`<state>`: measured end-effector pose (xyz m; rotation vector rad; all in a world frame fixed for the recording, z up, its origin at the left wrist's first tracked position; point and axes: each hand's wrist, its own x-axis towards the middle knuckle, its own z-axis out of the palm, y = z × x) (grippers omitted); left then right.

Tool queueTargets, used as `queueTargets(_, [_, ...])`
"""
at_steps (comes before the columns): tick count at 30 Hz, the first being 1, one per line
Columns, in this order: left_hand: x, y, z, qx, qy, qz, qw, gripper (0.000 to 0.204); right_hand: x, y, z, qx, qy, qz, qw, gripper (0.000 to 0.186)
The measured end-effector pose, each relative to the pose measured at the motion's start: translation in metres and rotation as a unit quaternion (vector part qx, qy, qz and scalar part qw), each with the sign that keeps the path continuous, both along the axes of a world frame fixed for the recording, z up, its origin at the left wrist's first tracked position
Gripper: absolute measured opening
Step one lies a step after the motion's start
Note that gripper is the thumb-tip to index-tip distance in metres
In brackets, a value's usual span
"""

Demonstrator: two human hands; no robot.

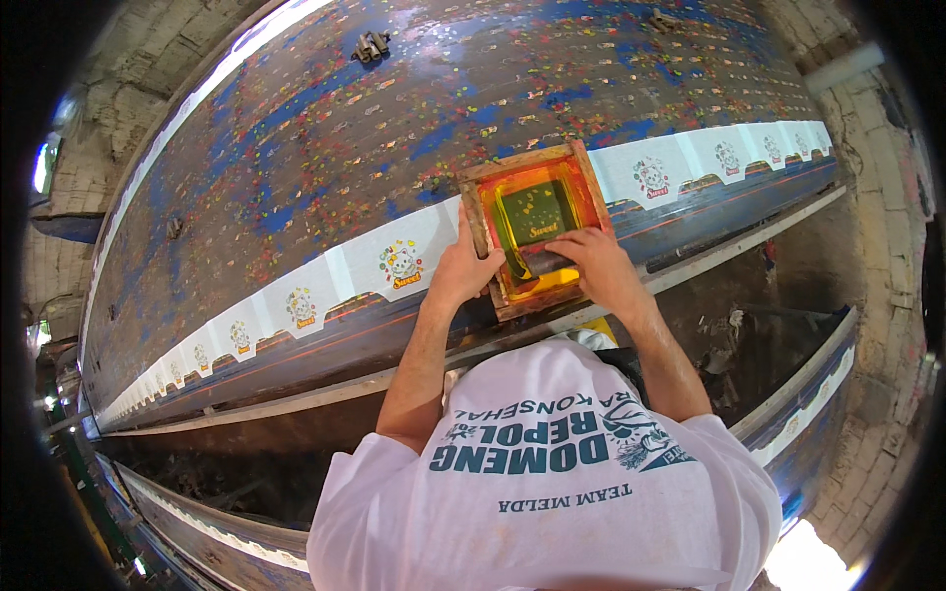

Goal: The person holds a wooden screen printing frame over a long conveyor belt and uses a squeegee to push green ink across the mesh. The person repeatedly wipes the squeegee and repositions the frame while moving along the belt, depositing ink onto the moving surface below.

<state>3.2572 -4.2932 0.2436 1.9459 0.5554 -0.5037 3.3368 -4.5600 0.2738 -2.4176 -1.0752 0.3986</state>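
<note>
A wooden-framed printing screen (521, 154), stained red and yellow around a dark green middle with a printed design, lies over a strip of white fabric pieces (357, 267) on the long board. My left hand (466, 264) grips the frame's left side, thumb at its edge. My right hand (603, 268) is inside the frame's lower right part, fingers closed on a dark squeegee (537, 261) lying across the screen. Part of the squeegee is hidden by my fingers.
The speckled board (296, 118) carries metal fittings (371, 47) and more printed white pieces (648, 175) along its edge. A narrow rail (737, 238) runs along the near side. Another board (803, 409) is at lower right, beside a block wall (872, 295).
</note>
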Motion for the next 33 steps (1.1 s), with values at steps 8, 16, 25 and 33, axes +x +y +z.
queueTargets(8, [0.001,-0.006,-0.009,0.066,-0.029,-0.005,0.997,0.122,-0.006,-0.012,0.002,0.025,-0.027,0.023,0.999,0.061])
queueTargets(16, [0.053,-0.083,-0.015,0.09,-0.141,0.028,0.986,0.119,0.052,-0.087,0.014,0.017,-0.044,0.018,0.999,0.06])
queueTargets(25, [0.139,-0.193,-0.021,0.038,-0.07,0.043,0.996,0.118,0.131,-0.193,0.004,-0.003,-0.045,-0.015,0.999,0.059])
queueTargets(33, [0.14,-0.201,-0.041,0.054,-0.194,0.046,0.978,0.113,0.145,-0.209,-0.003,0.039,-0.081,0.037,0.995,0.047])
